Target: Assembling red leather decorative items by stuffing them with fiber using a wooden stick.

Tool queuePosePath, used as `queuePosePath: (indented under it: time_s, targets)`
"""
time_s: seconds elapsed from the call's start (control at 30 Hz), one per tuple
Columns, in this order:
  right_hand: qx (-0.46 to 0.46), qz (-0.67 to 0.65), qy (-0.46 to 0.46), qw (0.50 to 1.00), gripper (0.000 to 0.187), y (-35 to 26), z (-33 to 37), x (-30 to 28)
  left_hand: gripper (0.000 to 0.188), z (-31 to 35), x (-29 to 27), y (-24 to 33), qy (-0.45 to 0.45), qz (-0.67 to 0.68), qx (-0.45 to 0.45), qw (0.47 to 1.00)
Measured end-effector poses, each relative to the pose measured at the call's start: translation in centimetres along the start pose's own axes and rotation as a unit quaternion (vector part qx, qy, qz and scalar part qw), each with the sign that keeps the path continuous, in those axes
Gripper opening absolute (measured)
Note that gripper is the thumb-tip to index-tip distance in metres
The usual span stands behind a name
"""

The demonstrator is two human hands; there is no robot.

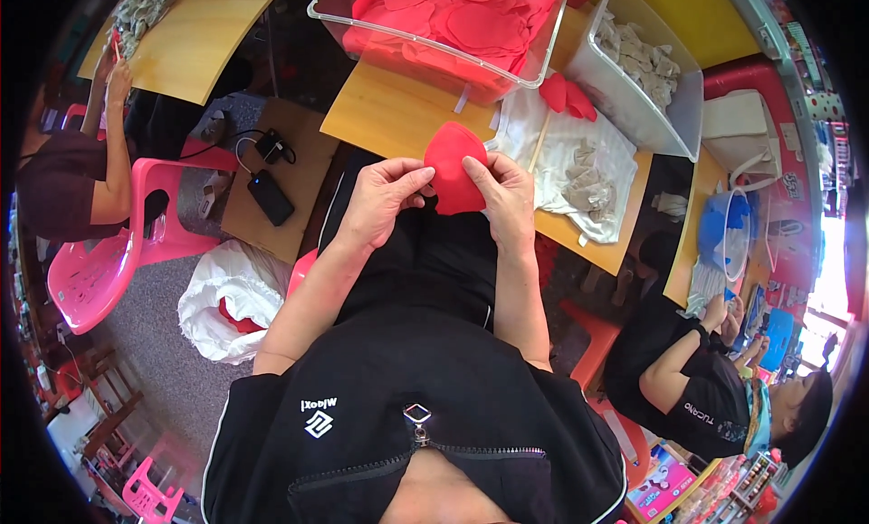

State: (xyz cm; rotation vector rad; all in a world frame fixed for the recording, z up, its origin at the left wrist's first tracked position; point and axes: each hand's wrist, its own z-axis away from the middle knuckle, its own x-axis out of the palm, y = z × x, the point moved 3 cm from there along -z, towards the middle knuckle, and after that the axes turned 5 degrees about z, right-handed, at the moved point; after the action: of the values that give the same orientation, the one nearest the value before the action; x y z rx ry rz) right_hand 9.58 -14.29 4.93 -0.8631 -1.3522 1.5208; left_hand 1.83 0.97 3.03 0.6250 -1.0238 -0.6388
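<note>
A red oval piece of fabric (455,168) is held up in front of my body, over the near edge of the wooden table (385,112). My left hand (396,196) pinches its left edge between thumb and fingers. On the opposite edge, the thumb of my right hand (505,198) presses against the front, with the fingers behind. Beyond my hands stands a clear plastic bin (319,15) heaped with similar red pieces (453,22). Right of it, small red pieces (568,97) and beige pieces (588,182) lie on a white cloth (608,153), along with a thin stick (540,139).
A second plastic bin (654,112) holds beige pieces at the right. On my left are a white sack (204,298), a pink chair (86,280) and a board (276,225) with a black device (270,198). Co-workers sit on both sides, one by a blue basket (715,225).
</note>
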Motion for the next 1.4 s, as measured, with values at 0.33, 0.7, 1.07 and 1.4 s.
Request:
queuePosePath:
  time_s: [0.33, 0.7, 1.07, 1.4]
  targets:
    - [-0.161, 0.221, 0.022, 0.962, 0.014, -0.7, 2.2, 2.8, 0.011, 0.2, -1.1, -0.7, 0.016, 0.019, 0.012, 1.000]
    - [-0.005, -0.022, -0.033, 0.999, 0.014, 1.8, 1.2, 2.2, 0.012, -0.1, -1.4, -0.3, -0.028, -0.012, 0.047, 0.998]
    - [0.014, -0.032, 0.018, 0.999, 0.020, 2.4, -0.3, 2.1, 0.015, -1.3, -2.6, -0.5, -0.004, 0.027, 0.018, 0.999]
    - [0.121, -0.149, -0.035, 0.981, 0.016, 4.8, -0.2, 2.8, 0.014, -1.0, -4.0, 0.1, -0.010, 0.079, -0.005, 0.997]
